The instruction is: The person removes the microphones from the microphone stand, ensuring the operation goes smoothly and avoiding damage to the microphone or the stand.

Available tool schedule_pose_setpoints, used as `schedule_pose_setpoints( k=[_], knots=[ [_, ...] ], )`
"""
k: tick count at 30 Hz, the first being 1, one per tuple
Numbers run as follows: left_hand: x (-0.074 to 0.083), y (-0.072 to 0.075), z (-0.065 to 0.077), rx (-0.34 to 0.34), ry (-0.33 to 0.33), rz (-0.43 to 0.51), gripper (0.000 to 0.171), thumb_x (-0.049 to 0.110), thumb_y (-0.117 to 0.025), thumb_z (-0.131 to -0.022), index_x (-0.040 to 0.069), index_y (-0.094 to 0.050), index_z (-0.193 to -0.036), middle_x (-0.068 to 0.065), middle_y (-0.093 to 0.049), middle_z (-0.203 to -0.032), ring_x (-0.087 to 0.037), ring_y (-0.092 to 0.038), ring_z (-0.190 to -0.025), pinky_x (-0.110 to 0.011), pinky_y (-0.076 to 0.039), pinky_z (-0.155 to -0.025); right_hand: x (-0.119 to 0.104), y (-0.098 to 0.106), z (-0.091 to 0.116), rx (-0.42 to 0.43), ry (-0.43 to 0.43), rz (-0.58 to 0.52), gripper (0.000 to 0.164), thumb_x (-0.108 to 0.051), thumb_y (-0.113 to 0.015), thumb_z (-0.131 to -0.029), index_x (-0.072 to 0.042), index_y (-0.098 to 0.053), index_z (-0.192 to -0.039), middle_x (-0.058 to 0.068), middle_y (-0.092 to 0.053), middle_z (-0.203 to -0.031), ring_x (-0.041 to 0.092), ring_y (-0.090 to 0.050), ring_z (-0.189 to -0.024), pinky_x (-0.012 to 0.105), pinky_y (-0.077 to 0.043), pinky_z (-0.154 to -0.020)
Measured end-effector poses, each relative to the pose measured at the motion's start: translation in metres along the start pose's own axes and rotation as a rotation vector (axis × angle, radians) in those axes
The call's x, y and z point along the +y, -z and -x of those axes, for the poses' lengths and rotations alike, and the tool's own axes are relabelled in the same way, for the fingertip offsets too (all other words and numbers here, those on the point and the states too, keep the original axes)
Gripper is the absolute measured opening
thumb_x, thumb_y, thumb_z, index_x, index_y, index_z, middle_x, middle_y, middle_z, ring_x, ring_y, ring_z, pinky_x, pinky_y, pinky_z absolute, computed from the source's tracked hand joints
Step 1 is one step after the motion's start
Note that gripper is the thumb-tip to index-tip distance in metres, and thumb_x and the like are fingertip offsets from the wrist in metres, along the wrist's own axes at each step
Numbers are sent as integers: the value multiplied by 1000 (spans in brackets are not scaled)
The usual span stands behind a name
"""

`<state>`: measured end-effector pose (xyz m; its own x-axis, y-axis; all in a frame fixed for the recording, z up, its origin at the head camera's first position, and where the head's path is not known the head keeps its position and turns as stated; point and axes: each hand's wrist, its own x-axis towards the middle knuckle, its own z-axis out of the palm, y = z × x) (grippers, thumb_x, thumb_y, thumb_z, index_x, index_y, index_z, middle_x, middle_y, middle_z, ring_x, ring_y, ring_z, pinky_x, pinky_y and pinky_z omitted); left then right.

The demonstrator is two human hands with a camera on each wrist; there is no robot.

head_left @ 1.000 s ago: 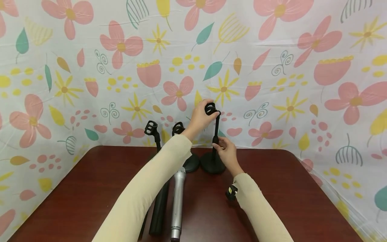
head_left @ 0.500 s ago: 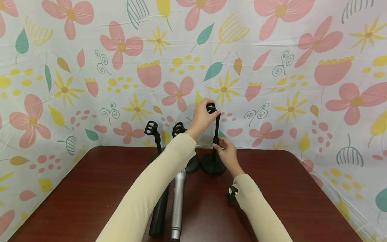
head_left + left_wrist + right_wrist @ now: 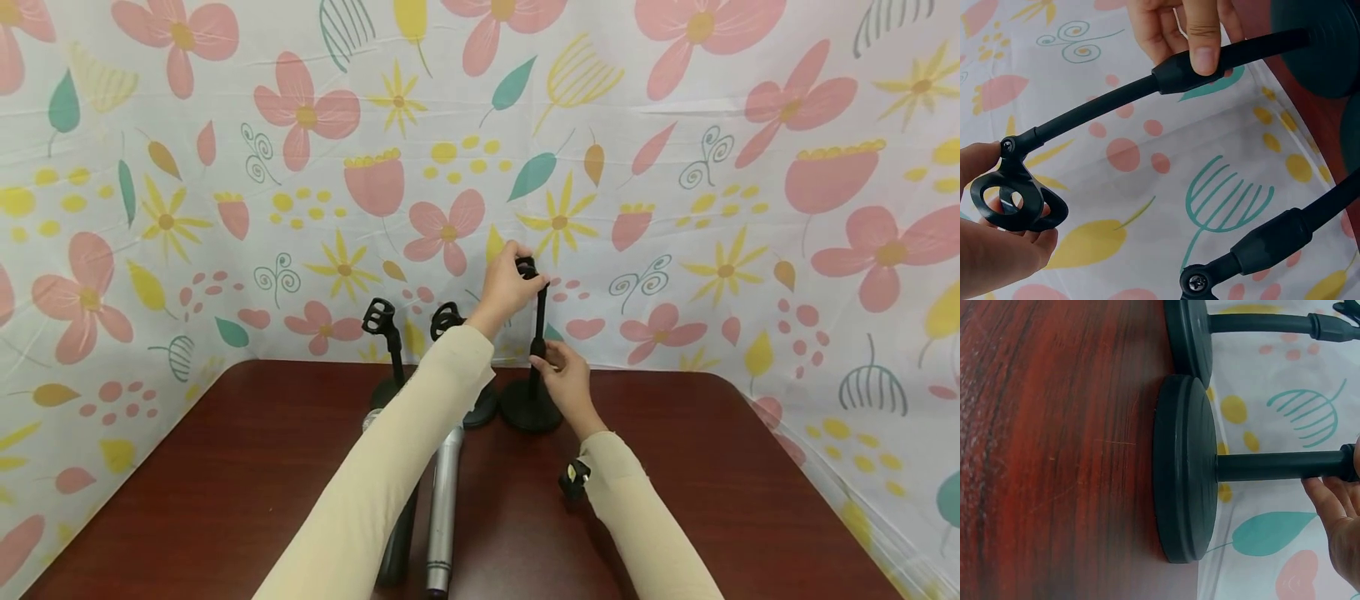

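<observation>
A black desktop microphone stand (image 3: pixel 541 312) stands upright on its round base (image 3: pixel 1185 469) near the table's back edge. At its top, my left hand (image 3: pixel 510 287) grips the black microphone clip (image 3: pixel 1032 194), with the thumb and fingers at the clip's joint and rings. Lower down, my right hand (image 3: pixel 567 379) pinches the thicker collar (image 3: pixel 1179 72) on the pole between thumb and fingers. A second stand (image 3: pixel 446 319) is just left of it, partly hidden by my left sleeve. Further left is a third stand (image 3: pixel 393 342) with its clip tilted.
A silver microphone (image 3: pixel 442 517) lies lengthwise on the dark red table (image 3: pixel 187 483). Beside it, a dark microphone handle (image 3: pixel 400 542) is partly covered by my left sleeve, where a silver mesh head (image 3: pixel 371 419) also peeks out. A flower-patterned cloth (image 3: pixel 675 292) hangs behind.
My left forearm has swung slightly to the right, and the left hand has turned a little at the clip. A silver mesh head now shows beside the sleeve. My right hand stays at the collar.
</observation>
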<state>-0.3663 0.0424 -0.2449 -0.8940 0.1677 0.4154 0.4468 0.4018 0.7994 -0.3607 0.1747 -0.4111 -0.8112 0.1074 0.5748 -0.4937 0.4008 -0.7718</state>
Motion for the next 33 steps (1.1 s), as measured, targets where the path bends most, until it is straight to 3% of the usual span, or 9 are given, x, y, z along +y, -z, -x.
schedule_pose_setpoints(
  k=[8,28,33],
  knots=[
    [-3,-4,2,-12,-23,-26,44,13,-69,-90,2,-49,-127,-15,-55,-125,-27,-55,-114,-35,-50,-87,0,1,1,-3,-18,13,30,-7,-70,-87,2,-64,-116,20,-68,-104,32,-66,-97,46,-54,-83],
    [-2,-4,7,-29,34,-87,45,15,-66,-92,2,-47,-129,-14,-55,-128,-27,-54,-116,-37,-49,-90,-4,-1,-1,-30,-48,-7,30,-5,-71,-87,3,-65,-115,22,-68,-103,32,-66,-97,46,-53,-84],
    [-5,-7,8,-25,3,-113,41,14,-67,-91,1,-48,-125,-14,-57,-122,-27,-56,-111,-36,-49,-89,-3,0,-2,-27,-67,3,30,-5,-71,-87,3,-65,-115,22,-69,-104,32,-66,-98,46,-54,-82]
  ],
)
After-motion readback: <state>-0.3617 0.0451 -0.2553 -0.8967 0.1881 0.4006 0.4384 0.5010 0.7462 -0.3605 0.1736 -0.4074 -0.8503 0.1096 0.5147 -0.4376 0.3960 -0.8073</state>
